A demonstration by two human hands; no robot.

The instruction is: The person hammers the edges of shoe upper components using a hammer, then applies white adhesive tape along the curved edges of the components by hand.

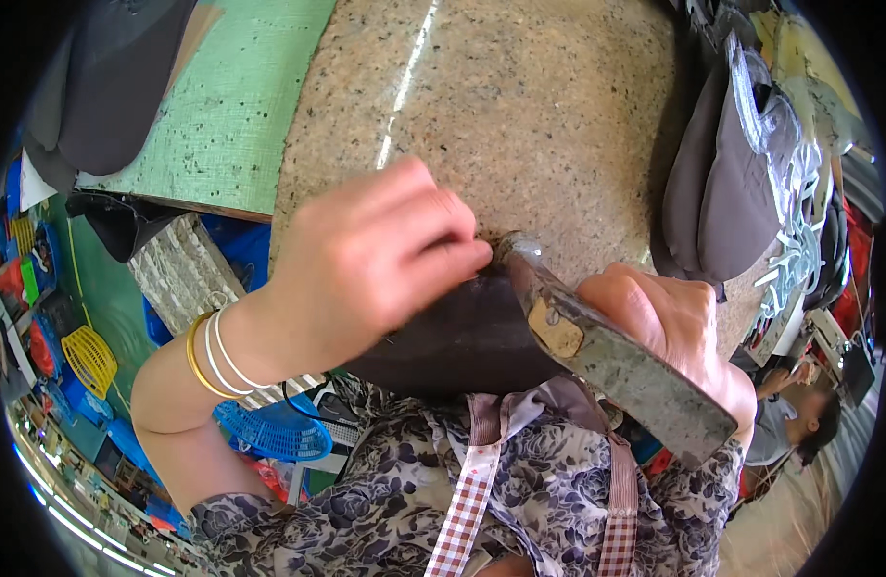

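My right hand (659, 317) grips a hammer (645, 389) with a long, worn metal head and the pale wooden end of its handle showing in the middle. The hammer's rounded face rests on or just above the stone slab (501, 106), close to my left fingertips. My left hand (376, 255), slightly blurred, has its fingers curled and pinched together at the upper edge of a dark brown, leather-like piece (453, 337). That piece lies over the slab's near edge against my lap. Whatever lies between the left fingertips is hidden.
A green board (241, 106) adjoins the slab on the left, with dark grey flat pieces (121, 82) on it. More dark grey pieces (717, 183) are stacked at the right. A blue basket (275, 430) and a yellow basket (89, 361) stand lower left. Another person (799, 418) sits at far right.
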